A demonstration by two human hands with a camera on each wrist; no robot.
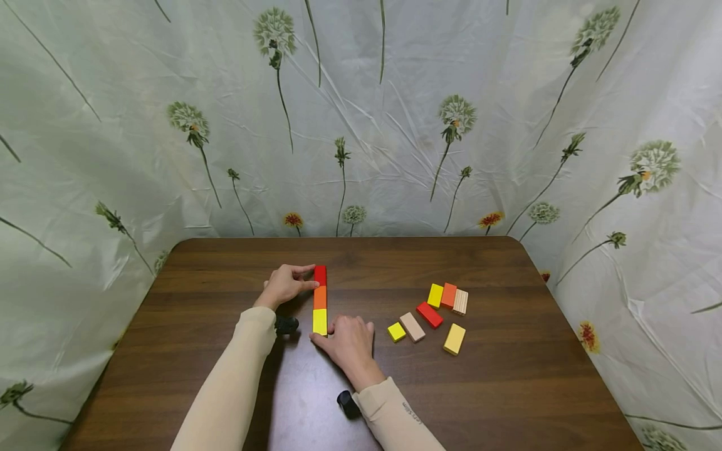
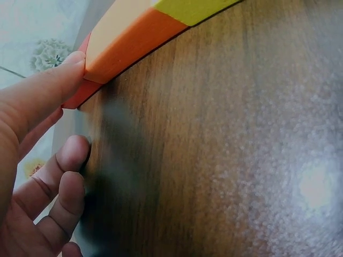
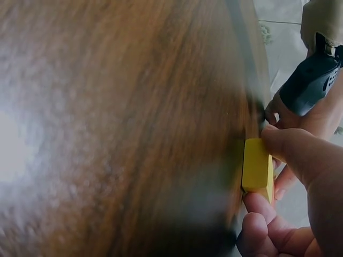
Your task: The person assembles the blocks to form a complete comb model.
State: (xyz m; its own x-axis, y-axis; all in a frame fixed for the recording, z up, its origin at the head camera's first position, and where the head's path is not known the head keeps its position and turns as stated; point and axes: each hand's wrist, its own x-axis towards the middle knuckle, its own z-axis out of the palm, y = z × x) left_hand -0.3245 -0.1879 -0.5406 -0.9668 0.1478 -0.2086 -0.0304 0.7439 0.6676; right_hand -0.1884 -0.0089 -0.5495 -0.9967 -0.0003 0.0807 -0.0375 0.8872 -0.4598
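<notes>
A red block (image 1: 320,275), an orange block (image 1: 320,297) and a yellow block (image 1: 319,321) stand end to end in a straight row on the table. My left hand (image 1: 284,285) is at the row's far left side. Its extended index finger reaches the red block, and its thumb touches near the red and orange seam. In the left wrist view, the remaining fingers (image 2: 69,198) hang loosely bent off the blocks. At the near end, my right hand (image 1: 351,343) pinches the yellow block (image 3: 256,167) between thumb and a finger on opposite sides.
Right of my hands lie several loose blocks: a small yellow one (image 1: 397,332), a pale wooden one (image 1: 412,327), a red one (image 1: 430,314) and a light yellow one (image 1: 454,339). Behind them, yellow, orange (image 1: 448,295) and striped wood blocks sit together. A flowered curtain (image 1: 361,125) hangs behind the table (image 1: 507,401).
</notes>
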